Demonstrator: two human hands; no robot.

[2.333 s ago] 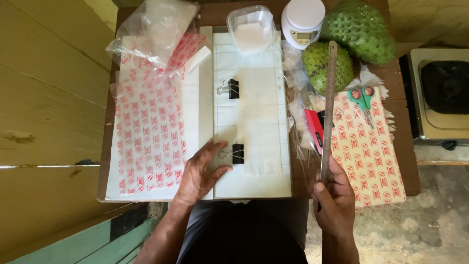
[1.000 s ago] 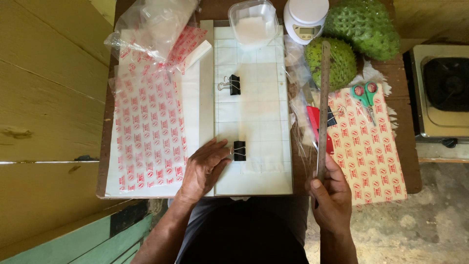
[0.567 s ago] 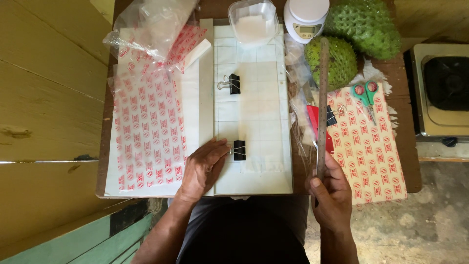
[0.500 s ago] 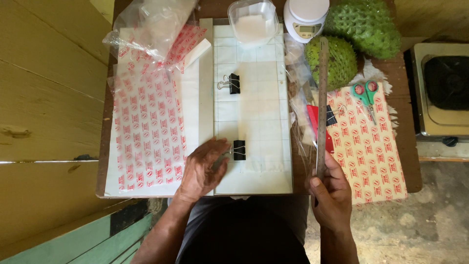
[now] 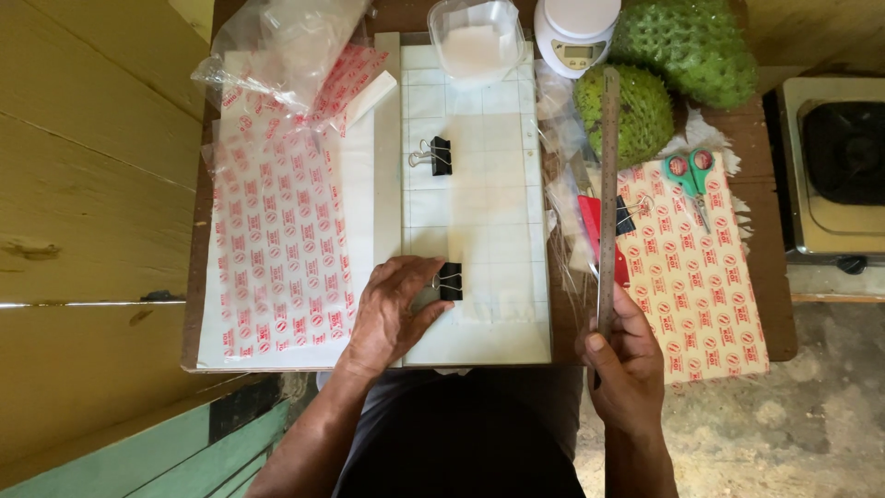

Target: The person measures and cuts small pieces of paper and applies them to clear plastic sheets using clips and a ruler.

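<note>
Seen from above, a person works at a brown wooden worktop (image 5: 779, 277) set beside a yellow plank wall.

The left hand (image 5: 395, 312) lies on a white gridded cutting mat (image 5: 479, 194) near its front edge. Its fingers (image 5: 417, 273) curl over the wire handles of a black binder clip (image 5: 450, 281), so the grip is closed on that clip, which sits on a translucent sheet (image 5: 493, 277) on the mat. A second black binder clip (image 5: 435, 156) lies farther up the mat, well apart from the hand.

The right hand (image 5: 627, 364) is at the front right edge of the worktop. Its grip is wrapped round the near end of a long metal ruler (image 5: 607, 194), thumb on top. The ruler points away from the person, running up the gap between the mat and a red-and-white printed pack (image 5: 701, 267).

Left of the mat lies a stack of clear bags with red print (image 5: 281, 240), with crumpled clear plastic (image 5: 286, 41) at its far end. At the mat's far edge stands a clear plastic tub (image 5: 475, 37), and just beside it a small white kitchen scale (image 5: 576, 32). Two spiky green soursops (image 5: 664, 74) sit at the far right corner. Green-handled scissors (image 5: 691, 180) rest on the printed pack, and a red object (image 5: 593, 231) lies partly under the ruler. A gas stove (image 5: 834, 166) stands to the right, off the worktop.
</note>
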